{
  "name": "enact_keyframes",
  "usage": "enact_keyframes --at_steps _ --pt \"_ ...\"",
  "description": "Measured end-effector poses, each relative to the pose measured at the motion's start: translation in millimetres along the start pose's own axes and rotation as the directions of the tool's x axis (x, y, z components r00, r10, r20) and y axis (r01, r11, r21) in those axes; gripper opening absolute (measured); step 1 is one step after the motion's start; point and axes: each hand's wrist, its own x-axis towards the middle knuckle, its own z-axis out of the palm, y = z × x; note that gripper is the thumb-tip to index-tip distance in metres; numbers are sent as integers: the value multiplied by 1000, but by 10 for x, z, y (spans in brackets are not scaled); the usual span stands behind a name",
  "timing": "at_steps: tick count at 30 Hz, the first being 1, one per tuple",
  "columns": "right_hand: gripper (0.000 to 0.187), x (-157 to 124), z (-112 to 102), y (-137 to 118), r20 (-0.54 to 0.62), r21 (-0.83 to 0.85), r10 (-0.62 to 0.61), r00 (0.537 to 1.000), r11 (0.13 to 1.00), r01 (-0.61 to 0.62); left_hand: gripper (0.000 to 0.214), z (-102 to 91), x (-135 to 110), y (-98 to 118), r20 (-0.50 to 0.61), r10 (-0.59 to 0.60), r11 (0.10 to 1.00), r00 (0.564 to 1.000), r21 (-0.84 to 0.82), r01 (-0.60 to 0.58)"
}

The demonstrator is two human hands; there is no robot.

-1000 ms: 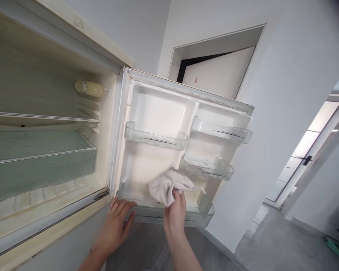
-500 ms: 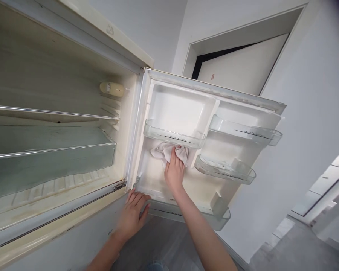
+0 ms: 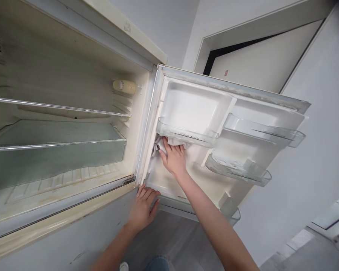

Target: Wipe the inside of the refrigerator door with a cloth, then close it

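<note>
**Cloth Pressed to the Inner Wall of an Open Fridge Door**

The right hand (image 3: 173, 158) lay nearly flat, fingers spread and only slightly curled, pressing a white cloth (image 3: 169, 142) against the inner wall of the fridge door (image 3: 192, 109). It did not close around the cloth; the palm and fingers pinned it to the wall. Most of the cloth was hidden under the hand, with bunched edges showing above the knuckles and at the left, near the hinge side. The cloth sat just below the upper left door bin (image 3: 186, 136), touching or almost touching its underside. The right forearm rose from the lower right of the view, stretched up and to the left, wrist nearly straight.

The left hand (image 3: 144, 209) was open and held nothing. Its fingers pointed up and rested on the lower corner of the door, beside the bottom door bin (image 3: 186, 210) and close to the fridge body's lower sill (image 3: 73, 210). The left arm came up from below, bent only slightly.

Inside the fridge, a glass shelf (image 3: 59, 145) and a small cream-coloured lamp housing (image 3: 124, 86) stood well apart from both hands.
</note>
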Motion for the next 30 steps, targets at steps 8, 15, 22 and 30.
enact_keyframes --at_steps 8,15,22,30 --pt "41 -407 345 11 181 -24 -169 969 984 176 20 -12 6 -20 22 -27 999 999 -45 28" --pt "37 -599 260 256 324 -32 -449 833 875 484 19 5 -14 -26 53 -72 994 996 -75 76" --pt "45 -49 147 27 -102 -98 -92 991 992 82 21 13 -10 -36 68 -77 992 995 -99 83" --pt "42 -693 448 236 269 -63 -458 847 869 490 19 -17 -10 -36 92 -80 991 993 -99 89"
